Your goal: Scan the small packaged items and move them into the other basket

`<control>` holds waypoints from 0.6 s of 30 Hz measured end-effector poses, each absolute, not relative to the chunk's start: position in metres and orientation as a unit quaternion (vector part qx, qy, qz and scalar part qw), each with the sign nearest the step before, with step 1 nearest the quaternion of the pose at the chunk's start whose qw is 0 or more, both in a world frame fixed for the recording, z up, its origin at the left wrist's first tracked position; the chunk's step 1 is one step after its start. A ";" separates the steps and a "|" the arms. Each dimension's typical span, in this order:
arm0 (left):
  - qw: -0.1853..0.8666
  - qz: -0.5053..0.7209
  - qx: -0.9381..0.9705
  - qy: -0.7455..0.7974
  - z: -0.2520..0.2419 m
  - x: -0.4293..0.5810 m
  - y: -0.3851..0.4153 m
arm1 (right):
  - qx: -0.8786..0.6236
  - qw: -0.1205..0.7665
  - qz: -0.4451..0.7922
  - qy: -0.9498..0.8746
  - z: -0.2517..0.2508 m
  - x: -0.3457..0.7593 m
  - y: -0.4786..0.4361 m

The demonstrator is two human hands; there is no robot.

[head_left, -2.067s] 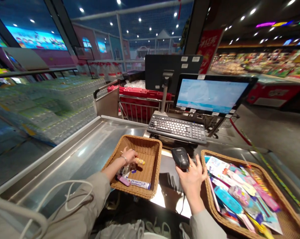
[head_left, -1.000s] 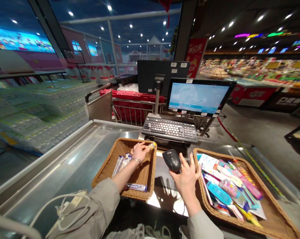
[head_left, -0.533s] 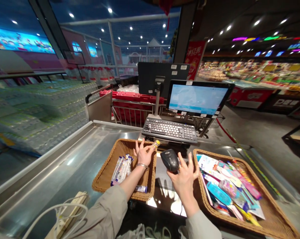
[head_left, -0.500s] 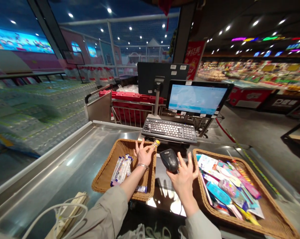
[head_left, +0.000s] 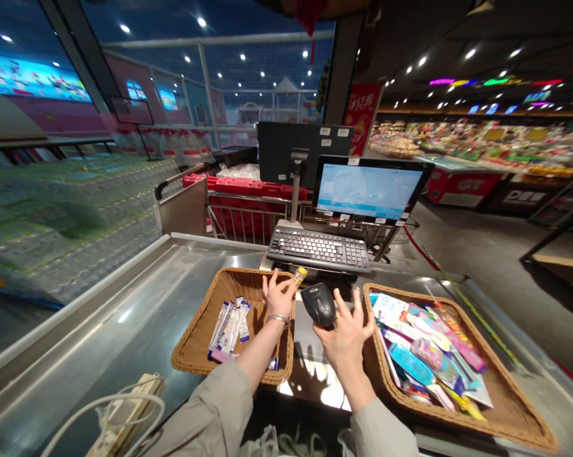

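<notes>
My left hand [head_left: 277, 298] is raised over the right rim of the left wicker basket [head_left: 198, 355] and pinches a small yellow-topped packet [head_left: 299, 275] between thumb and forefinger, its other fingers spread. My right hand [head_left: 347, 334] grips a black barcode scanner [head_left: 318, 303], whose head points up and left toward the packet. The two hands sit close together in front of the keyboard [head_left: 318, 249]. Several slim wrapped items [head_left: 230, 319] lie in the left basket.
A right wicker basket [head_left: 505, 406] holds several colourful packets. A touchscreen monitor [head_left: 368, 190] and a customer display stand behind the keyboard. The steel counter [head_left: 124, 317] stretches left, with a white cable [head_left: 119, 406] at my near left. Red carts stand beyond.
My left hand lifted the yellow-topped packet out of the left basket and brought it up and right beside the scanner. My right hand raised the scanner slightly toward it.
</notes>
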State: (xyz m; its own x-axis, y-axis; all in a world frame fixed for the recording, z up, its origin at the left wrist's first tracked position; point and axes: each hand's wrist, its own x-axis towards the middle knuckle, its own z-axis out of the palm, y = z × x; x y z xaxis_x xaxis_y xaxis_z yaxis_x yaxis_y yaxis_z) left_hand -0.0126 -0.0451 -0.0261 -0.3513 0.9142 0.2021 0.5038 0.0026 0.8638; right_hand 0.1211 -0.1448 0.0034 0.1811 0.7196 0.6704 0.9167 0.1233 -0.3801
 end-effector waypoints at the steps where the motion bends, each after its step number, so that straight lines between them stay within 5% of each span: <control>1: 0.219 0.474 0.525 0.672 -0.027 -0.012 -0.045 | -0.652 0.407 -0.121 -0.628 0.003 0.121 -0.145; 18: 0.213 0.472 0.545 0.659 -0.029 -0.005 -0.044 | -0.663 0.384 -0.111 -0.633 0.006 0.126 -0.149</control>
State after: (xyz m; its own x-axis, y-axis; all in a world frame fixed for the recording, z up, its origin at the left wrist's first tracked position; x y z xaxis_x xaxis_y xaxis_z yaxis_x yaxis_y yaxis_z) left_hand -0.0050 -0.0445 -0.0290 -0.3155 0.9198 0.2332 0.5165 -0.0397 0.8553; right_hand 0.1258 -0.1494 0.0063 0.1747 0.7539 0.6333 0.9243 0.0962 -0.3694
